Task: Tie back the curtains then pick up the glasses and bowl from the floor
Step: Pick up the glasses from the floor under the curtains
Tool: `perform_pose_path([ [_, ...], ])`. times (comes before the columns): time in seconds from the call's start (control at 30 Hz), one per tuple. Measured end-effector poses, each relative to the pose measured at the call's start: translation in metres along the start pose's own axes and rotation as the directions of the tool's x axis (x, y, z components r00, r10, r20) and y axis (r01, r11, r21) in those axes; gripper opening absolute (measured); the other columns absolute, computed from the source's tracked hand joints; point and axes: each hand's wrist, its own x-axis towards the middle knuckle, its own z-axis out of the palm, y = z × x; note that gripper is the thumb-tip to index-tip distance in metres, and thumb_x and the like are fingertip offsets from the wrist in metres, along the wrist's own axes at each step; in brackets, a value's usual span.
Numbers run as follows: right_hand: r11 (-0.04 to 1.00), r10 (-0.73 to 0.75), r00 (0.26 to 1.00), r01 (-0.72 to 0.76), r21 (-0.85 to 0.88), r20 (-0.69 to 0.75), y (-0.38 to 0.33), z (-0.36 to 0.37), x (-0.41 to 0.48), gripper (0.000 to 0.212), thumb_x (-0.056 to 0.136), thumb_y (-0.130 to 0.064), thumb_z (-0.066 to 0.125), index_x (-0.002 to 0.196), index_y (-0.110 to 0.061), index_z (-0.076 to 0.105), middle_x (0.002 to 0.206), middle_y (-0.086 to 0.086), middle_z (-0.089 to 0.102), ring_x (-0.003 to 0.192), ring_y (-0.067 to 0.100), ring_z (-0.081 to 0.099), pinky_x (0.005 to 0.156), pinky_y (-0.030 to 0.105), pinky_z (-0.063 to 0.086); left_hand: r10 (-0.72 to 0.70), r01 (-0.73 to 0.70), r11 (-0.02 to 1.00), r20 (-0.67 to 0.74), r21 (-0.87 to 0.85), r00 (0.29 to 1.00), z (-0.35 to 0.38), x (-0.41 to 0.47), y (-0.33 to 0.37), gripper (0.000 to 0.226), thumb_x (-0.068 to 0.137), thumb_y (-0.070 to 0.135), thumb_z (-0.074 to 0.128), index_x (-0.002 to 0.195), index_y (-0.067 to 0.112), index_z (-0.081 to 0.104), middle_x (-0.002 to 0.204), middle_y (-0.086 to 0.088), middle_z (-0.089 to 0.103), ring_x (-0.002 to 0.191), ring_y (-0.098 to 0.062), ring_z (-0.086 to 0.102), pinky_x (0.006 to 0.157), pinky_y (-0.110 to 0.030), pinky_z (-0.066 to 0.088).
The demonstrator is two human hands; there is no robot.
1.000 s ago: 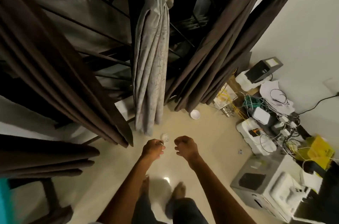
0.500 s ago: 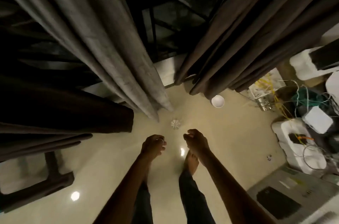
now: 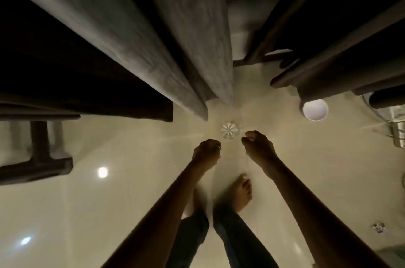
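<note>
Since the glass (image 3: pixel 229 130) stands on the floor (image 3: pixel 131 213) seen from almost straight above, only its ribbed round outline shows. It looks upright, so a grip round the side wall should serve better than fingers dropped into the mouth. The left hand (image 3: pixel 207 151) and the right hand (image 3: pixel 258 147) hang just short of it, one on each side, neither touching. Both have their fingers curled in toward the palm and hold nothing.

One hand has to uncurl before it goes lower. I would spread thumb and fingers wide, close them low on the wall, and lift straight up. The tiles look glossy, so a knock from closed knuckles could send the glass sliding or tip it over.

The hem of the grey curtain (image 3: pixel 175 48) hangs just beyond the glass, so the reach should come from the near side to keep clear of the cloth. The bare foot (image 3: pixel 241 193) stands close behind and is best kept planted.

Taking the glass in the left hand would leave the right free for the white bowl (image 3: pixel 315 109). It sits farther right, at the hem of the dark curtain (image 3: pixel 328 59); whether cloth touches its rim I cannot tell. A small shiny thing (image 3: pixel 379 227) at lower right may be another glass, but it is too small to say.
</note>
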Motion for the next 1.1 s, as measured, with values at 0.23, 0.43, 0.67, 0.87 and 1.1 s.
perform_pose_path([
  [0.23,0.993,-0.039,0.999,0.040,-0.112,0.009,0.037,0.033,0.108,0.046,0.099,-0.022,0.045,0.145,-0.014,0.051,0.143,0.011,0.057,0.125,0.031,0.055,0.098,0.037,0.048,0.009,-0.008,1.000,-0.018,0.025,1.000,0.028,0.132,-0.031,0.048,0.085,0.032,0.044,0.128,0.020,0.063,0.140,-0.013,0.057,0.130,-0.033,0.054,0.111,-0.047,0.046],
  [0.43,0.995,-0.003,1.000,0.003,-0.097,0.000,0.066,0.058,0.173,0.057,0.099,-0.021,0.044,0.154,-0.012,0.035,0.154,0.015,0.045,0.129,0.029,0.050,0.102,0.038,0.043,-0.020,0.017,0.998,0.053,0.063,0.998,0.056,0.176,-0.040,0.059,0.105,0.027,0.042,0.160,0.020,0.022,0.166,-0.007,0.026,0.150,-0.029,0.031,0.119,-0.040,0.029],
  [0.67,0.985,0.022,0.987,-0.049,0.165,0.161,0.085,0.084,0.209,0.048,0.103,-0.028,0.047,0.151,-0.031,0.040,0.151,0.003,0.046,0.125,0.024,0.054,0.084,0.038,0.060,0.018,-0.003,0.995,0.154,-0.097,0.988,0.065,0.216,-0.060,0.063,0.096,0.008,0.049,0.153,0.029,0.033,0.156,0.001,0.042,0.139,-0.018,0.044,0.117,-0.038,0.037],
  [0.87,0.963,-0.004,0.993,-0.027,0.266,0.115,0.077,0.082,0.173,0.048,0.102,-0.018,0.045,0.149,-0.027,0.045,0.144,0.006,0.053,0.122,0.026,0.058,0.085,0.035,0.060,0.033,-0.023,0.977,0.042,-0.213,0.999,0.063,0.174,-0.052,0.054,0.095,0.011,0.054,0.145,0.030,0.047,0.135,-0.002,0.060,0.120,-0.021,0.059,0.107,-0.044,0.050],
  [1.1,0.998,-0.054,0.995,0.050,0.048,0.088,0.036,0.048,0.056,0.053,0.101,-0.030,0.047,0.154,-0.026,0.039,0.153,0.008,0.049,0.136,0.032,0.052,0.108,0.049,0.050,-0.020,0.007,0.960,-0.045,-0.280,0.999,0.028,0.052,-0.029,0.038,0.091,0.023,0.062,0.129,0.030,0.061,0.115,-0.002,0.067,0.105,-0.024,0.067,0.093,-0.043,0.060],
])
